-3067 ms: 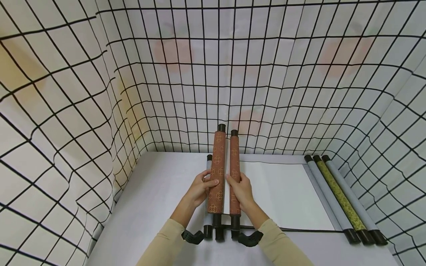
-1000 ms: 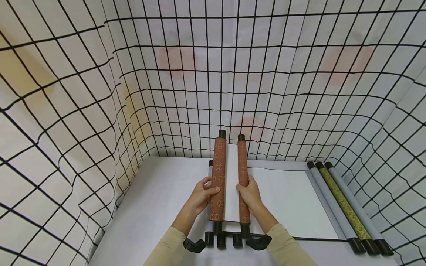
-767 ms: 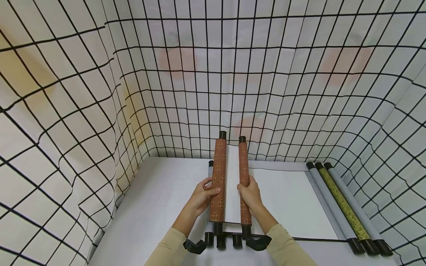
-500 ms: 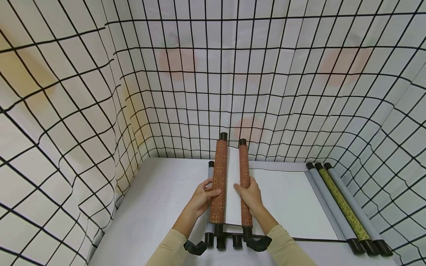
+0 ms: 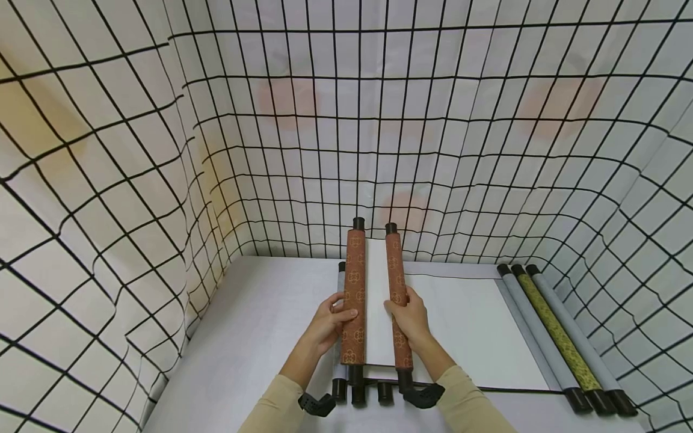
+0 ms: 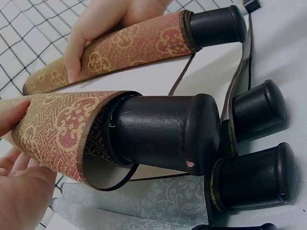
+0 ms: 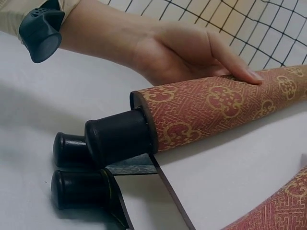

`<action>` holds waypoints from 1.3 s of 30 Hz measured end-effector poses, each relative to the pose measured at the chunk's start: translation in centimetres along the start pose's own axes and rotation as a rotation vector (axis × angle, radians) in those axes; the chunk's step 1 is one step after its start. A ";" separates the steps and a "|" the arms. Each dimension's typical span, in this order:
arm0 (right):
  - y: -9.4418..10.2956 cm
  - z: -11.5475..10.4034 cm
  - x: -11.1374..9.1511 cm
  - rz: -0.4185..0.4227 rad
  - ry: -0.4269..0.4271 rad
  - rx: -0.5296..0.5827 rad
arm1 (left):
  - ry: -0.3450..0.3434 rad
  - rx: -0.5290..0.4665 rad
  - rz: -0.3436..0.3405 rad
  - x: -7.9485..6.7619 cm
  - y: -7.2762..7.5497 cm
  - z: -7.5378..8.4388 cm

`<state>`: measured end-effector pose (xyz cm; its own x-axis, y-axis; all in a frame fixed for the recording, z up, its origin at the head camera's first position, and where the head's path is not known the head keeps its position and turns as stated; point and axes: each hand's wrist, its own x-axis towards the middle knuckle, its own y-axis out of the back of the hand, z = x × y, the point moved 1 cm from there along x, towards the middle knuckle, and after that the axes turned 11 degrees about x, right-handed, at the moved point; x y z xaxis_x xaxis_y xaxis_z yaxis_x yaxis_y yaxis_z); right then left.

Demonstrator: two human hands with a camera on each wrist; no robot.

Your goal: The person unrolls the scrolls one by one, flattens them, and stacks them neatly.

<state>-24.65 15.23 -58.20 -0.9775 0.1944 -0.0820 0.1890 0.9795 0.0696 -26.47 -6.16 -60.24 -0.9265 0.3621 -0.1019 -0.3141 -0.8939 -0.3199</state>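
Observation:
A red-brown brocade scroll (image 5: 354, 282) with gold motifs and black end knobs is held over the table, partly unrolled. My left hand (image 5: 325, 325) grips its thicker left roll, thumb across the top. Around the thinner right roll (image 5: 397, 288) curl the fingers of my right hand (image 5: 412, 319). A strip of white paper (image 5: 379, 337) spans the gap between both rolls. The left wrist view shows the loose brocade edge (image 6: 88, 158) curling away from the left roll's black knob (image 6: 158, 129). In the right wrist view my right thumb lies along the brocade (image 7: 211, 103).
Beneath lies another scroll, its white sheet (image 5: 476, 331) spread open, with grey rolls (image 5: 339, 367) and black knobs (image 5: 385, 394) under my hands. At the right, grey rolls (image 5: 541, 331) flank a yellow-green patterned one (image 5: 557, 331). Black wire mesh (image 5: 400, 150) surrounds the table.
Since the earliest frame, the two brocade rolls have moved apart, exposing more white paper between them. In the last half second both rolls shift slightly, the right one tilting a little more.

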 end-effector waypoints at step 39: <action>0.8 0.1 0.3 0.011 0.006 -0.044 | 0.014 -0.006 0.008 -0.4 0.7 -0.1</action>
<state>-24.77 16.12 -58.28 -0.9760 0.2046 -0.0747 0.1955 0.9741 0.1139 -26.28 -6.93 -60.55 -0.9262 0.3582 -0.1178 -0.3050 -0.8954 -0.3244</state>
